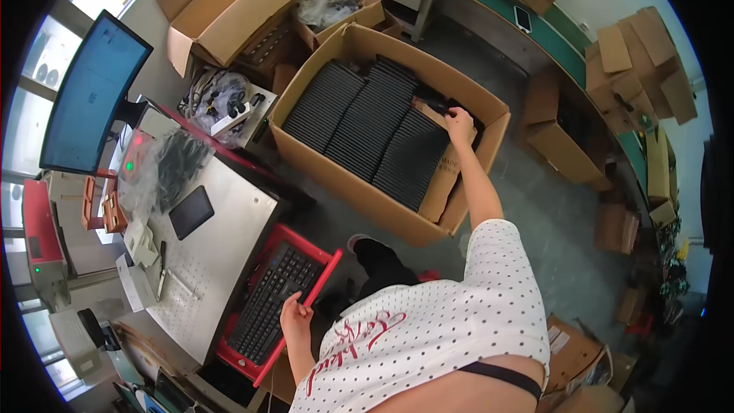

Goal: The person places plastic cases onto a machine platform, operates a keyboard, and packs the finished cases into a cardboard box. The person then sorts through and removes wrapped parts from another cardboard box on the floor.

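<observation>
My right hand point(459, 127) reaches into a large cardboard box point(359, 195), near its right inner side. Its fingers are closed at a dark object too small and shadowed to name. Rows of thin black flat devices point(355, 122) stand on edge and packed tightly in the box. Beside my right forearm, a cardboard flap or divider point(442, 183) lies along them. My left hand point(297, 320) hovers at the near edge of a black keyboard point(275, 298), fingers loosely bent and apart, holding nothing. The keyboard sits on a red pull-out tray point(330, 266).
On the metal workbench point(222, 237) lie a black tablet-like device point(191, 212), clear plastic bags point(164, 172) and a pen. A monitor point(92, 95) stands at left. Bundled cables point(218, 99) lie by a power strip. Open cartons point(229, 11) and a green-topped bench point(550, 53) surround the floor.
</observation>
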`<state>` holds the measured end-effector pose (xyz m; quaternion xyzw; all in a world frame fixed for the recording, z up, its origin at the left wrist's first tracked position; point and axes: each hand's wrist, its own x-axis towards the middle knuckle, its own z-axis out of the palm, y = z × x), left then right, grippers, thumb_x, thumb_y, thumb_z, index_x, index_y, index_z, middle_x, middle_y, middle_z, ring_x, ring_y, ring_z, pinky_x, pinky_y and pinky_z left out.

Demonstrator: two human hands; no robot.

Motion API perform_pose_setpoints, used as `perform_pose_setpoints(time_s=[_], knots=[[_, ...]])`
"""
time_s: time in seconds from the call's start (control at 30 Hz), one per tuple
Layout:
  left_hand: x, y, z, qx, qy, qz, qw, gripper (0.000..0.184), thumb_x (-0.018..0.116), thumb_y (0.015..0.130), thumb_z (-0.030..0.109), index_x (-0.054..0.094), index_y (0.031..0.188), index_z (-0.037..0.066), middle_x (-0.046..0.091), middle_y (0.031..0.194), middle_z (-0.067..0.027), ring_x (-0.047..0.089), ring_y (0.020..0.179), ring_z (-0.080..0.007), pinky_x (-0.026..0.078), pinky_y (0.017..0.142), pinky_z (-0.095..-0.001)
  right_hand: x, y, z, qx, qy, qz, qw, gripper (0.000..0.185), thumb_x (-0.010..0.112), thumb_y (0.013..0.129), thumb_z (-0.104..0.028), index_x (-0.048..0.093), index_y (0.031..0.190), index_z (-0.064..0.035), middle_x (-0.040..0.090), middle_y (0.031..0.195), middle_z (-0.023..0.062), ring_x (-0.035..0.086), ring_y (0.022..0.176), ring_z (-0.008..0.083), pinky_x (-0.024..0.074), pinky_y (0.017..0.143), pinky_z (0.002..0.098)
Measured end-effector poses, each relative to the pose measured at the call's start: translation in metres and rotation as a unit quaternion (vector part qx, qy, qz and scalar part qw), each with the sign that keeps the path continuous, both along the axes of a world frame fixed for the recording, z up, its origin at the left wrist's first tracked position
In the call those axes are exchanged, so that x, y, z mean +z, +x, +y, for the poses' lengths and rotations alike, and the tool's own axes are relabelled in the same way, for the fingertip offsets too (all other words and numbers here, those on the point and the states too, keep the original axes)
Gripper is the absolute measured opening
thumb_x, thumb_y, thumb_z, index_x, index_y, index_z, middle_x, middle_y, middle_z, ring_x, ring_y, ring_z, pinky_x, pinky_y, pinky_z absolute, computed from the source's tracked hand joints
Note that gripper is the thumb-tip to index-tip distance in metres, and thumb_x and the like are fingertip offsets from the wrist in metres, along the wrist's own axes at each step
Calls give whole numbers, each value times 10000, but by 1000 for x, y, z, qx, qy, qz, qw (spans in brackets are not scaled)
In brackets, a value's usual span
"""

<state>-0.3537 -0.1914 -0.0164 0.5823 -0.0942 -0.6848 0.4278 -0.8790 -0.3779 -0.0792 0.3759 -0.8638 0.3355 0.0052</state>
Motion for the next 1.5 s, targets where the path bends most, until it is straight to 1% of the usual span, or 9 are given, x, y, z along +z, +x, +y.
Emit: perform_pose_setpoints(time_s=[0.33,0.53,0.7,0.83,0.9,0.97,1.1,1.33,1.5], knots=[[0,-4,36,90,98,-67,989,183,472,806,136,578,915,34,439,570,-4,437,560,-101,415,597,-257,-80,-43,-60,-77,126,89,985,170,552,746,-176,636,862,-84,621,838,137,597,775,319,479,700,402],[7,-6,36,92,77,-120,985,189,516,810,204,574,894,46,533,641,-11,518,535,-108,461,524,-248,-139,-57,-68,182,237,131,945,281,611,726,-266,608,862,-20,614,785,166,617,716,297,500,632,392],[34,25,59,132,55,-208,968,215,427,854,161,564,974,47,542,677,-12,544,639,-97,463,649,-245,-153,-74,-102,162,312,-255,901,417,543,783,-340,570,987,24,600,694,151,574,419,233,482,369,294],[25,34,94,224,83,-210,948,223,410,844,135,570,976,54,550,691,-14,551,670,-100,454,658,-234,-94,-8,-99,277,189,51,941,330,517,814,-279,580,995,-10,612,813,142,605,595,171,491,515,280],[13,29,111,255,96,-189,943,227,407,844,126,559,992,45,547,693,-15,549,677,-103,451,667,-235,-96,26,-99,452,3,107,886,271,502,831,-214,587,991,-13,611,842,138,607,678,152,487,564,273],[3,23,127,283,97,-163,940,230,410,839,121,555,1000,42,556,705,-22,556,695,-107,452,677,-233,-33,136,-60,501,55,-151,851,197,468,826,-41,595,971,3,615,848,112,592,725,131,489,580,236],[-8,12,150,320,98,-132,933,235,421,835,143,557,1007,56,581,748,-42,569,730,-118,458,680,-242,2,280,9,636,90,-261,720,208,470,819,-16,599,983,-17,601,787,61,554,639,89,458,580,203],[-34,21,226,31,247,-388,888,316,470,782,204,556,1055,69,590,987,-139,562,924,-269,433,817,-335,69,443,136,858,235,-235,392,165,519,790,-12,605,930,10,624,799,132,605,705,165,463,637,246],[-80,63,287,15,241,-362,900,336,457,777,193,545,1080,75,557,1066,-166,514,1003,-315,405,864,-366,69,513,173,868,339,-148,332,185,510,813,-53,591,964,14,626,795,125,599,711,140,465,635,247]])
